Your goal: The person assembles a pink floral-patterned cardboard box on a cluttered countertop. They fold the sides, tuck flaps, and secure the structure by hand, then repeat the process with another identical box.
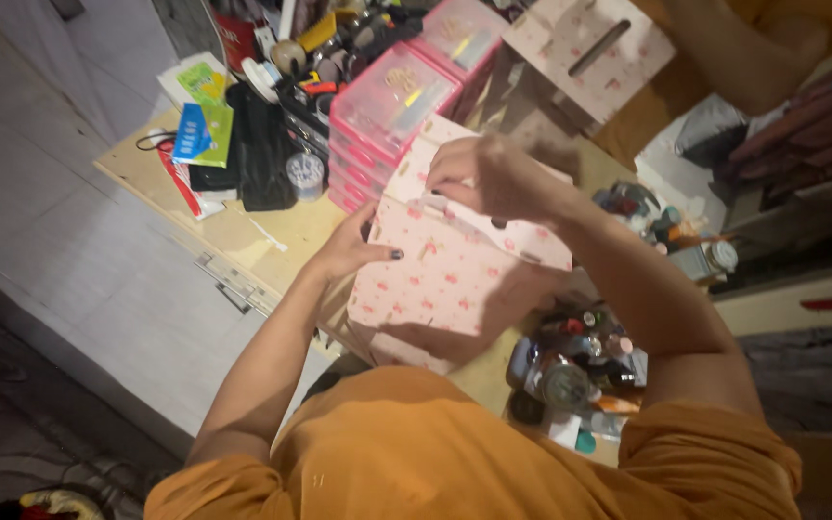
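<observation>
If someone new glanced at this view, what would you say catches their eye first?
Most striking is the pink patterned box at the centre of the wooden table, with the left hand braced on its side and the right hand pressing along its top edge. Just behind it stands a stack of pink clear-lidded cases, and small bottles crowd the table's right edge.

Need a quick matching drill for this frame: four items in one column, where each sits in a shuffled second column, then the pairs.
1 left hand
2 right hand
3 pink lidded boxes
4 loose pink panel with slot

a far edge of table, top of view
b stacked behind the pink patterned box
c on that box's top edge
d on its left side

Pairs: 1-d, 2-c, 3-b, 4-a
</observation>
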